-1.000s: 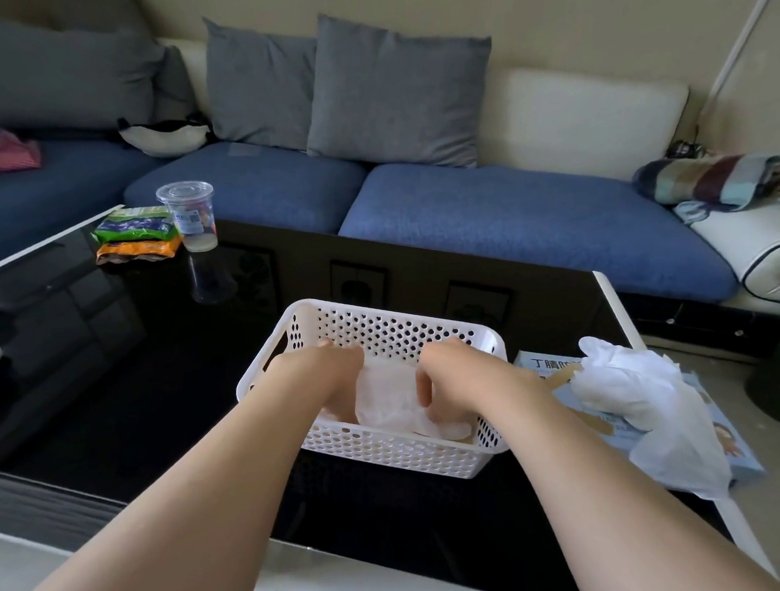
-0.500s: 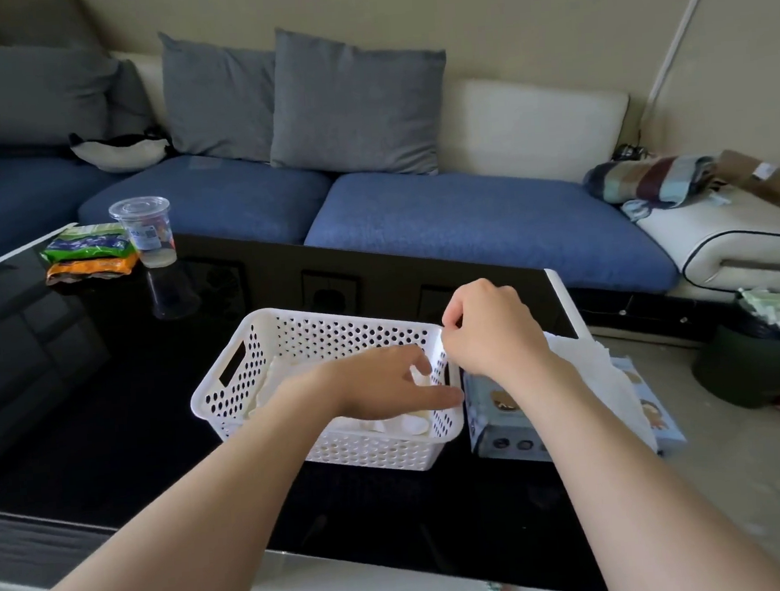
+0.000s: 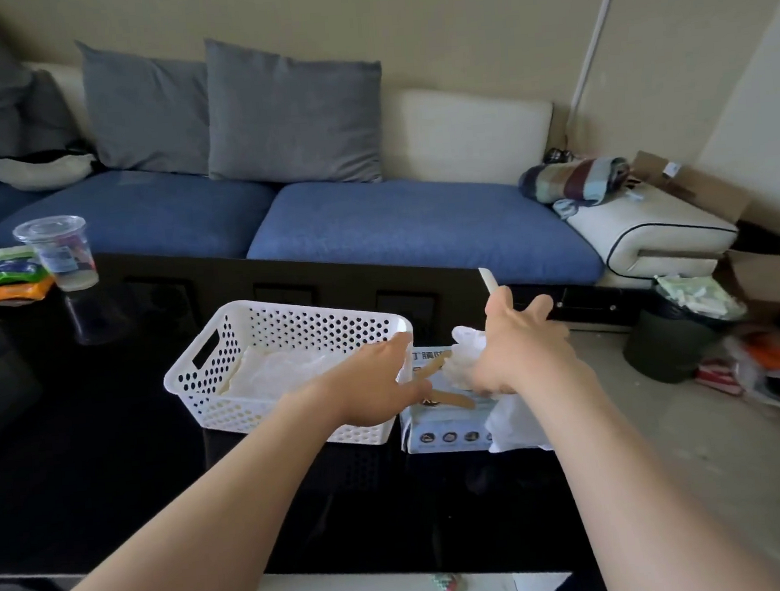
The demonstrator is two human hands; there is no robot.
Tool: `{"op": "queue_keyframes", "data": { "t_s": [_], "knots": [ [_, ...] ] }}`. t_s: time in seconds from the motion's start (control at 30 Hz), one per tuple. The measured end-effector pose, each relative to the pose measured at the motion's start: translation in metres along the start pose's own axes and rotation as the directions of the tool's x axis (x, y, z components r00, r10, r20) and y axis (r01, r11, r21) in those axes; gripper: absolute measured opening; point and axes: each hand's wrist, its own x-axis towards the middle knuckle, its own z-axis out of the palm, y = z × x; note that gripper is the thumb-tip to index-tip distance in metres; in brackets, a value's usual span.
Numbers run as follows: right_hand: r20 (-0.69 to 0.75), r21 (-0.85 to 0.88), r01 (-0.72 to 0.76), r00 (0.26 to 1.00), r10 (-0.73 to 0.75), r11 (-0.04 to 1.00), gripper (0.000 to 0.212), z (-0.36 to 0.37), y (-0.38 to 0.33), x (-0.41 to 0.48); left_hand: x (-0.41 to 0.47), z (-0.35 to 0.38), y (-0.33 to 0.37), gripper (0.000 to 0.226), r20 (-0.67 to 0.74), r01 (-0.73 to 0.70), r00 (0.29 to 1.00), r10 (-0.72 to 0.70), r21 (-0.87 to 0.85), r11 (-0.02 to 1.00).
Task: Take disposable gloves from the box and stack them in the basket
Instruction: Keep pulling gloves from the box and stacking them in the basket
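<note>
Disposable gloves (image 3: 273,372) lie layered in the white basket (image 3: 288,323); more bulge from the box (image 3: 448,432) to its right, left hand (image 3: 376,384) and right hand (image 3: 516,351) spread above it.

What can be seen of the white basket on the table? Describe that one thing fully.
The basket is white plastic and rectangular, with walls perforated by round holes and a slot handle in its left end. It stands upright on the dark glossy table, with the glove box beside it on its right. Flat whitish gloves lie stacked inside. The left hand reaches across its near right corner; whether it touches cannot be told.
</note>
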Motion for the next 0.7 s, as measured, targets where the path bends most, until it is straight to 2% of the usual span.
{"op": "queue_keyframes", "data": {
  "t_s": [0.1,0.17,0.27,0.33,0.43,0.57,0.7],
  "knots": [
    [-0.001,0.026,0.010,1.000,-0.010,1.000,0.079,0.002,0.012,0.005,0.006,0.008,0.003,0.104,0.001,-0.047,0.999,0.047,0.010,0.999],
    [-0.054,0.071,0.057,0.997,-0.053,0.996,0.064,0.001,0.018,0.009,0.007,0.011,0.004,0.104,0.023,-0.044,0.999,0.043,0.044,0.998],
    [-0.135,0.137,0.098,0.988,-0.080,0.986,0.032,-0.002,0.024,0.013,0.010,0.015,0.008,0.090,0.003,-0.056,0.998,0.056,0.095,0.994],
    [-0.184,0.140,0.111,0.979,-0.084,0.984,0.020,-0.004,0.024,0.013,0.012,0.018,0.010,0.088,-0.026,-0.062,0.997,0.066,0.108,0.992],
    [-0.228,0.136,0.107,0.971,-0.074,0.985,0.019,-0.003,0.024,0.016,0.014,0.021,0.015,0.084,-0.051,-0.067,0.996,0.074,0.119,0.991],
    [-0.291,0.139,0.114,0.954,-0.069,0.984,0.014,0.003,0.022,0.023,0.015,0.025,0.021,0.059,-0.111,-0.063,0.991,0.073,0.090,0.994],
    [-0.375,0.131,0.132,0.924,-0.074,0.983,0.015,0.006,0.022,0.028,0.017,0.027,0.024,0.051,-0.138,-0.068,0.987,0.085,0.119,0.991]
  ]
}}
